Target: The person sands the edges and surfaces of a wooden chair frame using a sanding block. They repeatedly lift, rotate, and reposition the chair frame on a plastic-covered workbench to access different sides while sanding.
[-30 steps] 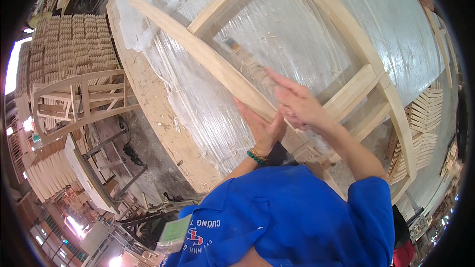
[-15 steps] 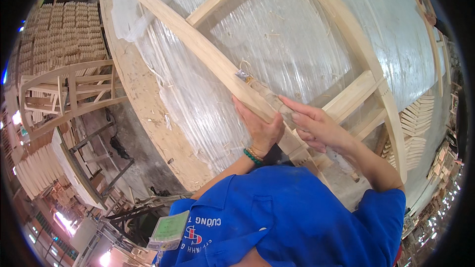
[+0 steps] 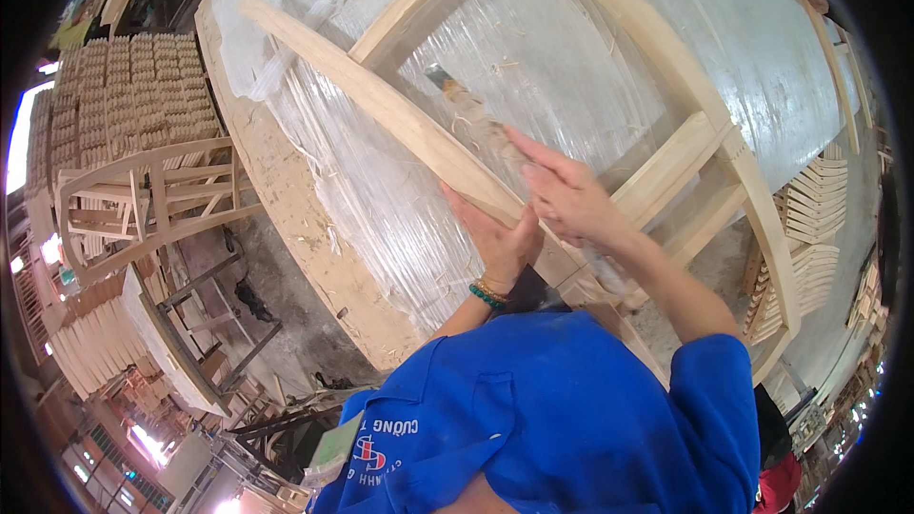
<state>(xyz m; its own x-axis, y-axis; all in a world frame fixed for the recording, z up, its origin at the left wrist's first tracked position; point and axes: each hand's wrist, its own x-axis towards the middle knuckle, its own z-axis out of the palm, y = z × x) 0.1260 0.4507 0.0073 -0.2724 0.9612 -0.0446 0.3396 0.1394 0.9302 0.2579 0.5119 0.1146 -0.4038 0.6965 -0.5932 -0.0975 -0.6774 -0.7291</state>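
A pale wooden frame (image 3: 376, 103) with curved rails and crossbars lies on a worktable covered in plastic film. My left hand (image 3: 497, 240) grips its near-left rail close to my body, thumb on one side and fingers on the other. In my right hand (image 3: 571, 200) is a chisel (image 3: 466, 107), its long handle wrapped in tape and its metal blade pointing away from me. The blade is inside the frame opening, apart from the rail. Index finger stretched along the handle, the other fingers close round it.
The plastic film (image 3: 352, 219) is wrinkled and scattered with wood shavings. A bare board edge (image 3: 276, 167) runs along the left. Stacked wooden parts (image 3: 133, 86) and another frame (image 3: 157, 195) stand at left; curved slats (image 3: 814, 186) are piled at right.
The chisel has moved forward and to the left, off the rail it was touching. My left hand keeps its grip, and the view has shifted slightly.
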